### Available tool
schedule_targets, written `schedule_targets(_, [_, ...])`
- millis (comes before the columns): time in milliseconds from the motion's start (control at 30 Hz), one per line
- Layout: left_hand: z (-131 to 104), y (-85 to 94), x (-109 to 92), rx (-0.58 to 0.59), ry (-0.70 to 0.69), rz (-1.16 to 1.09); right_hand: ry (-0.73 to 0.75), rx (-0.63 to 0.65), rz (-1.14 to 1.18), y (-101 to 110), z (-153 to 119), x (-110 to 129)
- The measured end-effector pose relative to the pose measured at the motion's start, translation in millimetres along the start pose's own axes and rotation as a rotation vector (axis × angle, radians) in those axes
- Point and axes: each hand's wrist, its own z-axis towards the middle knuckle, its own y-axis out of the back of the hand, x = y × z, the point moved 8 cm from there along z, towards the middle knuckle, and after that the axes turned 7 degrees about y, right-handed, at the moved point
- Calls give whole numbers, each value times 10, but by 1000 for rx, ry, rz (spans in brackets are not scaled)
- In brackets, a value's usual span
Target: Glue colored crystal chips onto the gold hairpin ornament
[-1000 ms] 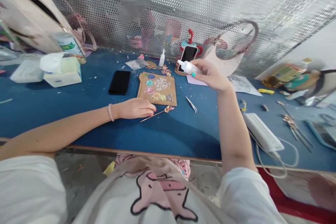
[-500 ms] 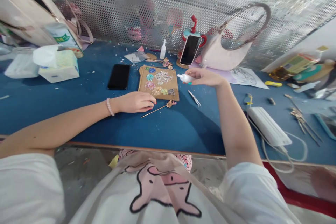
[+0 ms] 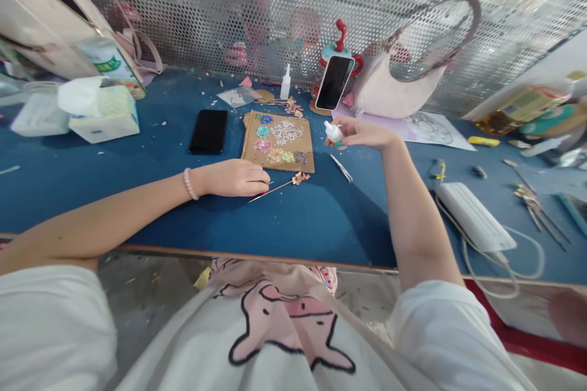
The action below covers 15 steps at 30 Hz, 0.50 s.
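My right hand (image 3: 358, 132) is closed around a small white squeeze bottle (image 3: 333, 132), held above the table with its nozzle tilted up and to the left. My left hand (image 3: 241, 178) rests on the table with fingers curled together; whatever is in them, if anything, is hidden. Just right of those fingertips lies a gold hairpin (image 3: 300, 178) with a flower-like head and a long thin shaft. Behind it is a cardboard piece (image 3: 250, 149) bearing small piles of coloured rhinestones (image 3: 287, 132). Metal tweezers (image 3: 341, 168) lie below the right hand.
A black phone (image 3: 208, 132) lies left of the cardboard. Further back are an upright white bottle (image 3: 285, 84), several more hairpins (image 3: 292, 106) and a propped phone (image 3: 335, 82). A tissue box (image 3: 105, 116) stands left; a white power bank (image 3: 474, 217) with cable is right.
My right hand has drawn the bottle slightly right, away from the cardboard, and its nozzle now points more upward. My left hand has shifted only slightly. The camera view moved a little.
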Motion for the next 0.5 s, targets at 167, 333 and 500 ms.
schedule_targets(167, [-15, 7, -1, -32, -35, 16, 1, -13, 1, 28, -19, -18])
schedule_targets(333, [-21, 35, -14, -33, -40, 3, -7, -16, 4, 24, -9, -44])
schedule_targets(500, [-22, 37, 29, -36, -27, -25, 3, -11, -3, -17, 19, -2])
